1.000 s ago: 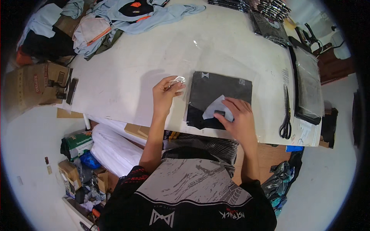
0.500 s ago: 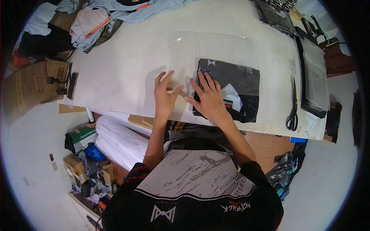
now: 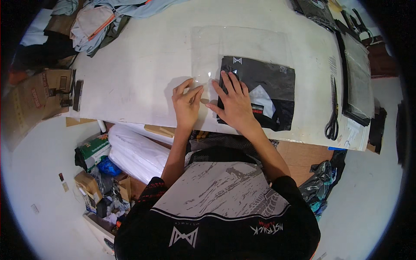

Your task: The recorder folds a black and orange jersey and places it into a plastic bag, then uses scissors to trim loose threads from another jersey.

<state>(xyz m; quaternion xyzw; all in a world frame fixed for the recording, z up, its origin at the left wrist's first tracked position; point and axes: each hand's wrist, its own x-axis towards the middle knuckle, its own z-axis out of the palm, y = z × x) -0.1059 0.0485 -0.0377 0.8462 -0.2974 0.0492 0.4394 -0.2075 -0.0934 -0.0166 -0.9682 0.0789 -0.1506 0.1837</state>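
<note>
A folded black and dark grey garment (image 3: 265, 74) lies on the white table, with a white patch and a small black and red label near its lower part. My right hand (image 3: 236, 102) rests flat on its left side, fingers stretched out and thumb apart. Around the garment spreads a clear plastic bag (image 3: 255, 41), reaching beyond it at the top and left. By the bag's left side, my left hand (image 3: 186, 104) has thumb and forefinger brought together in a pinch. Whatever is between those fingertips is too small to make out.
Black scissors (image 3: 332, 117) lie to the right, beside a stack of clear plastic bags (image 3: 359, 82). Light blue and grey clothes (image 3: 93, 24) are heaped at the far left above a cardboard box (image 3: 37, 97). A white wrapped roll (image 3: 136, 151) sits below the table edge.
My left thumb and fingers have closed from a loose spread into a pinch. My right hand stays flat on the garment. The view has shifted slightly.
</note>
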